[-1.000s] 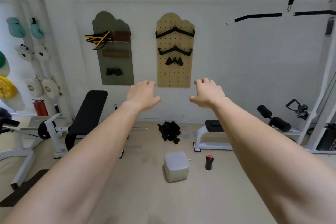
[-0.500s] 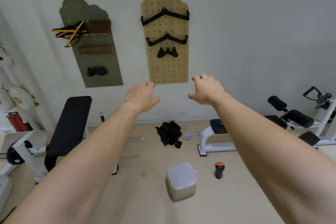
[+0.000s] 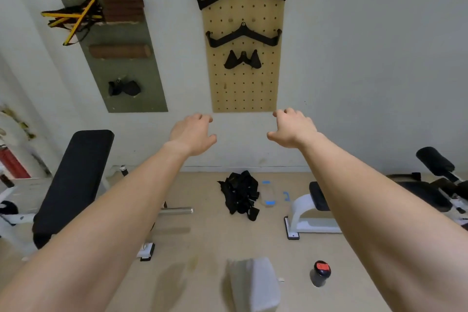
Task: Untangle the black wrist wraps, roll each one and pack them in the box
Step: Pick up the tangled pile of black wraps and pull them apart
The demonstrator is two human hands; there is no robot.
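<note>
The left hand (image 3: 192,134) and the right hand (image 3: 293,129) are held out ahead at arm's length, palms down, well above the floor. The fingers of both are loosely curled downward with the thumbs apart from them. Nothing is gripped or touched by either hand. A clear gap is left between the 2 hands.

The black wrist wraps (image 3: 239,192) are seen as 1 tangled heap on the beige floor, close to the foot of the white wall and below the gap between the hands. Bands are crossed over each other, and 1 loose end is spread toward the viewer. How many wraps are in the heap cannot be told. Just beside the heap, on its right, a clear box with blue clips (image 3: 269,194) is set on the floor; its contents cannot be made out.

A pale cube-shaped object (image 3: 254,284) and a dark bottle with a red cap (image 3: 320,273) are placed nearer the viewer. A black padded bench (image 3: 73,185) is stood to the left, and a wooden pegboard (image 3: 243,88) with black handles is mounted on the wall.
</note>
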